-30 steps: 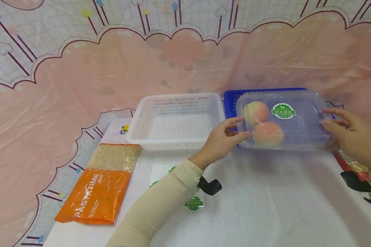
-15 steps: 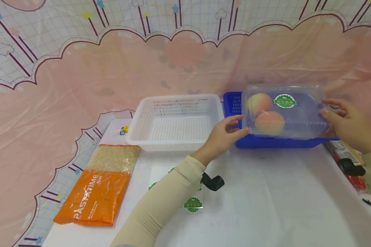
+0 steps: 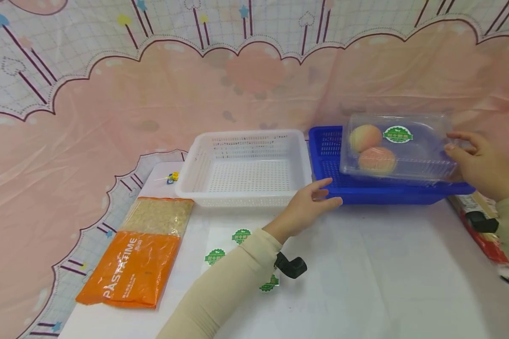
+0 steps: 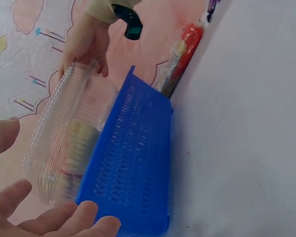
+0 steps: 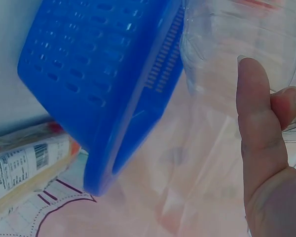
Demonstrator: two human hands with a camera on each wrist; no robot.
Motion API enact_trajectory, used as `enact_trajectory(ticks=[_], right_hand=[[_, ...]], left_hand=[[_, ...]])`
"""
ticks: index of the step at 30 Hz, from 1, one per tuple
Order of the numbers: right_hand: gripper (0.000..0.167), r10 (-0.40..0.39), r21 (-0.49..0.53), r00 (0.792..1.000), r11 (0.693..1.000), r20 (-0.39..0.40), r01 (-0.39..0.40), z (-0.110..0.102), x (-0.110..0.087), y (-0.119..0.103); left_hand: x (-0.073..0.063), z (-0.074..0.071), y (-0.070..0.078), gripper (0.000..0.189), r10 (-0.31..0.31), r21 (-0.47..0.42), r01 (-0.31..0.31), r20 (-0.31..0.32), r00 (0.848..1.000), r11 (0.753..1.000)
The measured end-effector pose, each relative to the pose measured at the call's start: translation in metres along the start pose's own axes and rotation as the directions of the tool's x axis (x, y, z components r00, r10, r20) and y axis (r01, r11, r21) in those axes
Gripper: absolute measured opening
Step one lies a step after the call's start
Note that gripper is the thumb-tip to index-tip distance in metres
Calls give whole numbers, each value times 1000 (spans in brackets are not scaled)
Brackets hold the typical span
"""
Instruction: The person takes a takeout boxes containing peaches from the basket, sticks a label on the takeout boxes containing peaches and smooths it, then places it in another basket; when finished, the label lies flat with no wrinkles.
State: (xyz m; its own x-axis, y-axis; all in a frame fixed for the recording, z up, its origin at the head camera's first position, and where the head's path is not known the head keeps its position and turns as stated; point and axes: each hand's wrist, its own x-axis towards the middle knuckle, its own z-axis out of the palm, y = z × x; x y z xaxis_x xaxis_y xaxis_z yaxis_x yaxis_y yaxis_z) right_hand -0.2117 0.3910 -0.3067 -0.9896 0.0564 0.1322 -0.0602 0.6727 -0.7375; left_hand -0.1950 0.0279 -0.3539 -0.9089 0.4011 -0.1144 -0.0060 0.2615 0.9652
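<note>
A clear plastic clamshell box (image 3: 424, 150) with a green round sticker (image 3: 398, 134) on its lid is held above the blue basket (image 3: 377, 195). Two peaches (image 3: 377, 161) show through its left side. My right hand (image 3: 483, 162) grips the box by its right end, thumb and fingers pinching the edge. My left hand (image 3: 307, 207) is apart from the box, fingers spread, near the front left corner of the blue basket. In the left wrist view the box (image 4: 64, 133) is tilted over the basket's rim, and the left fingertips (image 4: 89, 212) touch no part of the box.
A white basket (image 3: 242, 200) stands left of the blue one. An orange pasta bag (image 3: 131, 268) lies at the left, with a small yellow and blue item (image 3: 172, 177) behind it. Green stickers (image 3: 215, 256) lie on a sheet under the left forearm. A red package (image 3: 483, 230) lies at the right.
The box has moved back and to the right, over the blue basket. My left hand has let go of it and lowered slightly; my right hand still holds it.
</note>
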Motion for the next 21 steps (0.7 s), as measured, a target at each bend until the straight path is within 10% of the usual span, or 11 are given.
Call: enact_trajectory(ticks=[21], right_hand=[[63,17,-12,997,1000,69,-16,2,16,23]], left_hand=[[11,15,-23,74,-50,-63,49,-16,999,997]])
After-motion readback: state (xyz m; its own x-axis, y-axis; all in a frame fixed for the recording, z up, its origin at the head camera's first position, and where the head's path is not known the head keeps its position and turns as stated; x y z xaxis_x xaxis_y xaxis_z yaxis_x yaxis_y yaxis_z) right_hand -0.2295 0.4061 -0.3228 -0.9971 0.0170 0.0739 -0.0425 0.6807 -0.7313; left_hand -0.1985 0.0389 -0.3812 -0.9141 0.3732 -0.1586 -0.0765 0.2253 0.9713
